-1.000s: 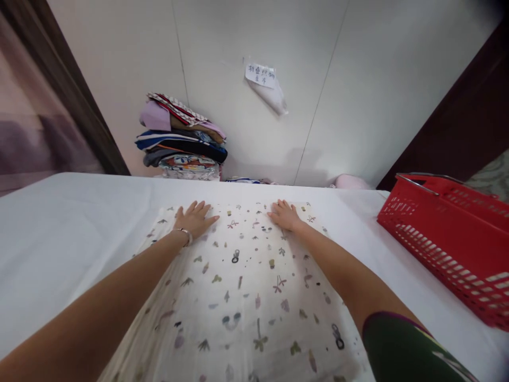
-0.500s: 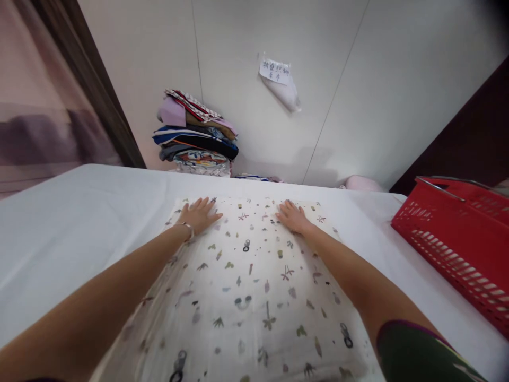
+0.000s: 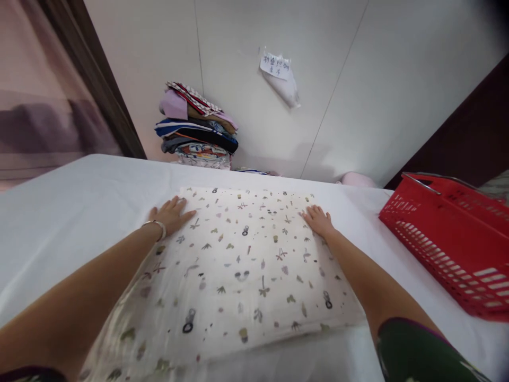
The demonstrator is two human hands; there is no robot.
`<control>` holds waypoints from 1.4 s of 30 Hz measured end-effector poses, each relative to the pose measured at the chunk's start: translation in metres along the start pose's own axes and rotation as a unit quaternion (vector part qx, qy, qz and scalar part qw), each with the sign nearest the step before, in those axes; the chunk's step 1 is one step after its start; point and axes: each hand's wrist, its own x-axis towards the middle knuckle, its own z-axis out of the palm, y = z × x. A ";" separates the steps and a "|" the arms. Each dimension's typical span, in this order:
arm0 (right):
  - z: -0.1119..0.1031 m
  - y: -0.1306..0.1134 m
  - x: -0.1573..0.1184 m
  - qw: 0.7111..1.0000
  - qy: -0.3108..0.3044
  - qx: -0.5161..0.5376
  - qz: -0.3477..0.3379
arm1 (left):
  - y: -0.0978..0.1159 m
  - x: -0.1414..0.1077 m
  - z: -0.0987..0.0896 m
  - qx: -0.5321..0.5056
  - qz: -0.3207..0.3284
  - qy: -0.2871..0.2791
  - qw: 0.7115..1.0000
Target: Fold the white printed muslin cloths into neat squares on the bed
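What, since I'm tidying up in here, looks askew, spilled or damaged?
The handwritten white paper note hangs tilted on the pale wall, with a crumpled whitish sheet sagging beneath it. The near edge of the white cotton-like patterned cloth also runs at a slant. I see no spill or clear damage.

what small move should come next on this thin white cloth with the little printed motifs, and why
Probably slide the bare left hand toward you and straighten the cloth's near edge: that edge slants, nearer you on the left, while the bare right hand could steady the far right part.
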 end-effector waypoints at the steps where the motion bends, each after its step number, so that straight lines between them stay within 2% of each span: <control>1: 0.001 0.003 -0.014 1.000 0.004 0.001 -0.001 | 0.002 -0.012 -0.003 0.007 0.007 0.006 1.000; 3: 0.006 0.015 -0.049 1.000 0.006 0.000 -0.016 | 0.005 -0.041 -0.003 0.020 0.045 0.021 0.999; 6: 0.018 0.038 -0.104 0.999 0.005 -0.008 -0.038 | 0.001 -0.085 0.007 0.028 0.104 0.024 0.994; 9: 0.022 0.053 -0.138 1.000 0.003 -0.008 -0.026 | -0.003 -0.108 0.018 0.025 0.101 0.005 0.995; 14: 0.012 0.050 -0.156 1.000 0.009 -0.014 -0.005 | 0.000 -0.116 0.016 0.021 0.083 -0.015 0.996; 17: 0.012 0.052 -0.173 0.999 0.021 -0.024 -0.015 | -0.001 -0.137 0.013 0.022 0.099 0.003 0.995; 20: 0.017 0.060 -0.190 1.000 0.005 -0.007 -0.025 | -0.009 -0.162 0.016 0.011 0.120 0.011 0.993; 23: 0.017 0.066 -0.199 1.000 0.002 0.021 -0.013 | -0.014 -0.175 0.018 -0.010 0.111 -0.004 0.994; 27: 0.014 0.071 -0.215 0.998 0.027 0.055 0.009 | -0.012 -0.193 0.015 -0.028 0.103 0.021 0.994; 30: 0.015 0.071 -0.245 0.996 0.062 0.060 -0.028 | -0.010 -0.222 0.016 -0.025 0.129 0.043 0.990; 35: 0.020 0.056 -0.291 0.985 0.065 0.061 -0.150 | -0.004 -0.264 0.028 -0.032 0.246 0.026 0.968; 38: 0.021 0.048 -0.295 0.981 0.059 0.050 -0.178 | 0.000 -0.269 0.034 -0.025 0.247 0.012 0.969; 42: 0.024 0.049 -0.291 0.977 0.091 0.035 -0.188 | -0.001 -0.267 0.036 -0.019 0.252 0.033 0.967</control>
